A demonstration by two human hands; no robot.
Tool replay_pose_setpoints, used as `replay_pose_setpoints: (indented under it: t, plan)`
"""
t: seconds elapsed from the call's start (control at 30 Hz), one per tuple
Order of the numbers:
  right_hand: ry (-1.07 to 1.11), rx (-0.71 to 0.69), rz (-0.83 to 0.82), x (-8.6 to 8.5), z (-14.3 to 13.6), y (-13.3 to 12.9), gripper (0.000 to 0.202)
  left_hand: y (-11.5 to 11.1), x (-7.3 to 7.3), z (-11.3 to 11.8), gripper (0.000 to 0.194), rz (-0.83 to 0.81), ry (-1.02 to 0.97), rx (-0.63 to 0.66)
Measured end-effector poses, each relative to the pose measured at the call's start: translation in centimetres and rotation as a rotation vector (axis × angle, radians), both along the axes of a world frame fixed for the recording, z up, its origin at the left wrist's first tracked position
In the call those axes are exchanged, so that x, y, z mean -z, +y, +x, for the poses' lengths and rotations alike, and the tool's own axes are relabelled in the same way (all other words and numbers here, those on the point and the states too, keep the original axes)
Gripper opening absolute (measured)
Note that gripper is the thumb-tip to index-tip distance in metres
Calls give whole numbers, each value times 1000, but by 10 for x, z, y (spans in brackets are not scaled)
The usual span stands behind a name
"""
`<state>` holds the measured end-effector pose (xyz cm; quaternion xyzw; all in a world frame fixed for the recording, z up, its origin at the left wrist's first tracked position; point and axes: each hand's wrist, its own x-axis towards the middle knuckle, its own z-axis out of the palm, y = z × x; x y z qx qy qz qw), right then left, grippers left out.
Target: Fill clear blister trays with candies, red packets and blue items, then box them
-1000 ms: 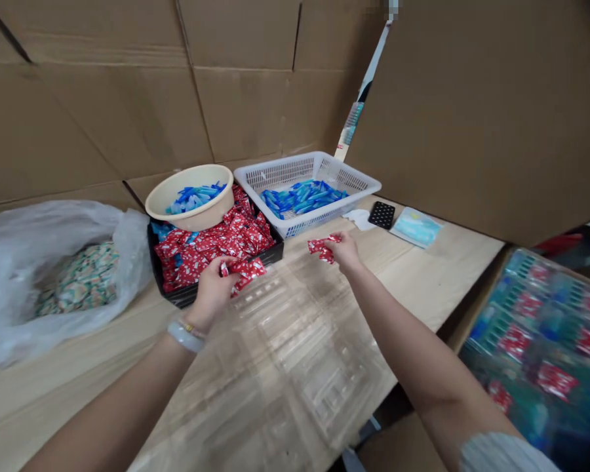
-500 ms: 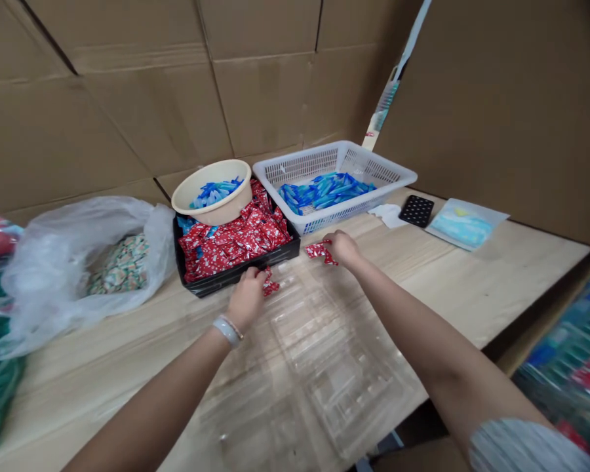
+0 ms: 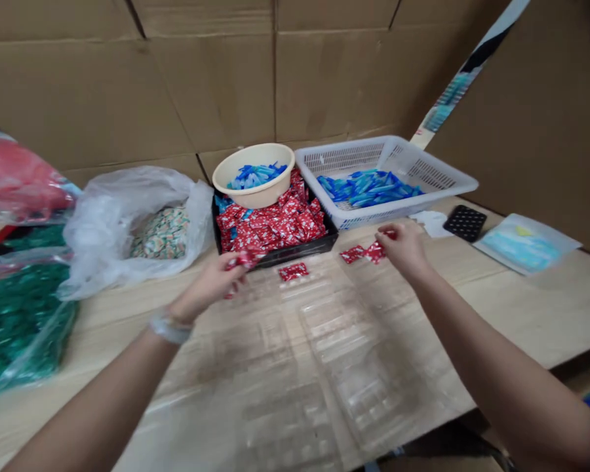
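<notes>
My left hand [image 3: 211,282] is closed on small red patterned packets [image 3: 246,259], just in front of the black box [image 3: 299,250] heaped with the same kind of packet. A single red packet [image 3: 294,271] lies on the clear plastic trays [image 3: 334,328], between my hands. Over the trays' far right end, my right hand [image 3: 402,248] pinches a red packet [image 3: 375,252] by its edge. Another red packet [image 3: 353,254] lies beside that one. My left fingers are partly blurred, so how many packets they hold is unclear.
A cream bowl [image 3: 254,196] of blue pieces rests on the box's packets. Right of it stands a white basket [image 3: 388,213] with more blue pieces. Plastic bags [image 3: 93,229] lie left; a black card [image 3: 465,223] and a mask packet [image 3: 526,242] lie right. Cardboard boxes [image 3: 216,92] wall the back.
My left hand has moved left, leaving one red packet on the trays. My right hand has set a packet down and still pinches another. The view has turned left.
</notes>
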<state>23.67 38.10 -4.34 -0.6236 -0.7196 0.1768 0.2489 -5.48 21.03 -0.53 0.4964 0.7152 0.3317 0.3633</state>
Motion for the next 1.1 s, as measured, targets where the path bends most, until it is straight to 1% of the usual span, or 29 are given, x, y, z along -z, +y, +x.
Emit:
replay_pose_setpoints:
  t: [0.03,0.07,0.1,0.13,0.17,0.23,0.3,0.37,0.4,0.43,0.47,0.5,0.53,0.57,0.6,0.63,0.7,0.73,0.77,0.8,0.87,0.9,0.93,0.97,1.03,1.07,1.1]
  plan:
    - [167,-29,2,3,-18,-20,20,-15,-6,-14,20,-105,-71,-57]
    - [317,-123,-32,7,-42,-41,16,-30,-9,-25,21,-190,-133,-92]
    - [432,-199,-71,13,-70,-62,13,-44,-10,-32,21,-241,-155,-97]
    - [510,-218,-92,20,-101,-83,13,-56,-8,-37,21,-262,-186,-112]
    - [545,-182,-102,27,-131,-100,13,-66,-5,-40,21,-275,-217,-123]
    - [484,-129,-117,35,-183,-127,13,-82,1,-44,23,-312,-271,-131]
    - [324,-142,-95,33,-214,-143,13,-95,2,-50,25,-342,-304,-146]
    - [229,-212,-14,21,-225,-158,20,-106,-3,-57,26,-329,-304,-164]
    - [244,-278,11,13,-225,-167,24,-112,-8,-60,27,-310,-295,-158]
    - [292,-371,-2,5,-223,-176,28,-117,-13,-62,27,-291,-288,-131]
    - [355,-485,-62,-1,-219,-186,28,-122,-17,-64,26,-273,-292,-82]
    - [411,-603,-156,-6,-214,-196,25,-127,-21,-65,26,-261,-311,-19]
    - [453,-693,-252,-7,-207,-205,22,-133,-24,-67,27,-252,-340,37]
    - [479,-727,-325,-5,-199,-212,19,-140,-26,-70,29,-250,-359,63]
    - [494,-699,-356,0,-190,-217,18,-148,-26,-75,31,-256,-355,56]
    - [498,-629,-348,6,-180,-219,17,-158,-24,-82,32,-263,-325,24]
    - [470,-497,-295,19,-162,-219,16,-178,-16,-99,27,-263,-220,-66]
    - [425,-479,-274,24,-156,-218,15,-187,-12,-107,24,-251,-179,-90]
    - [362,-491,-249,27,-153,-217,15,-196,-8,-114,21,-241,-163,-89]
    - [295,-510,-210,27,-155,-219,14,-203,-6,-118,20,-240,-171,-74]
    - [207,-533,-105,19,-169,-228,13,-212,-4,-119,20,-269,-215,-34]
    - [209,-552,-75,13,-182,-237,15,-215,-5,-116,20,-278,-243,-16]
    - [243,-594,-97,6,-196,-248,18,-216,-7,-112,21,-271,-267,-4]
    - [304,-652,-178,-1,-211,-260,21,-216,-8,-107,21,-250,-289,-2]
    - [446,-778,-490,-9,-240,-283,21,-217,-7,-101,22,-183,-335,-23]
    - [499,-809,-650,-10,-252,-293,21,-216,-3,-101,22,-154,-352,-55]
    - [525,-811,-777,-9,-261,-301,20,-216,2,-102,22,-126,-357,-103]
